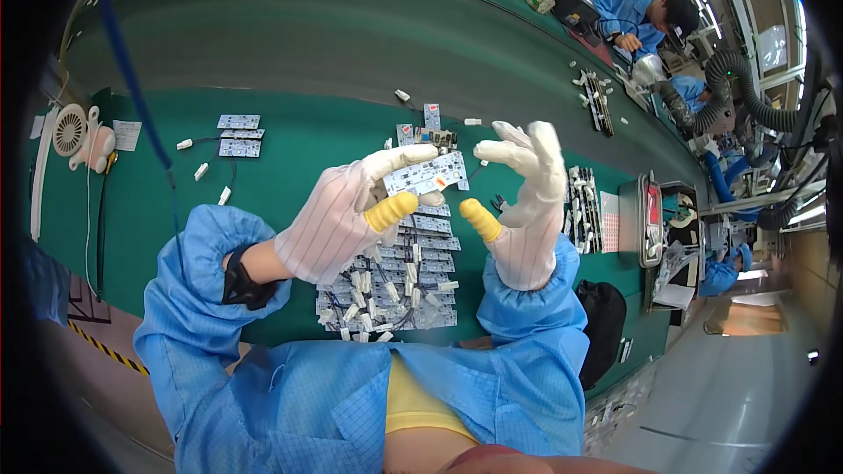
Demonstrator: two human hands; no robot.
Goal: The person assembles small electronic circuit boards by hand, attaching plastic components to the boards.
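My left hand (332, 218), in a striped white glove with a yellow thumb cover, grips a white circuit board (420, 176) with an orange mark between its thumb and fingers. Just right of the board, my right hand (529, 219) is raised in a matching glove, its thumb and fingers spread apart with nothing between them. Beneath the hands lies a pile of circuit boards (436, 265) with dark wires and white connectors, partly hidden by the left hand. Beyond the held board lie a few more boards (431, 114).
A small group of boards (240, 134) with wired connectors rests at the left, near a small fan (70, 130). Stacked boards (580, 211) stand on the right beside a tray (650, 219). Across the green-edged belt (307, 44), a co-worker (628, 13) bends over their work.
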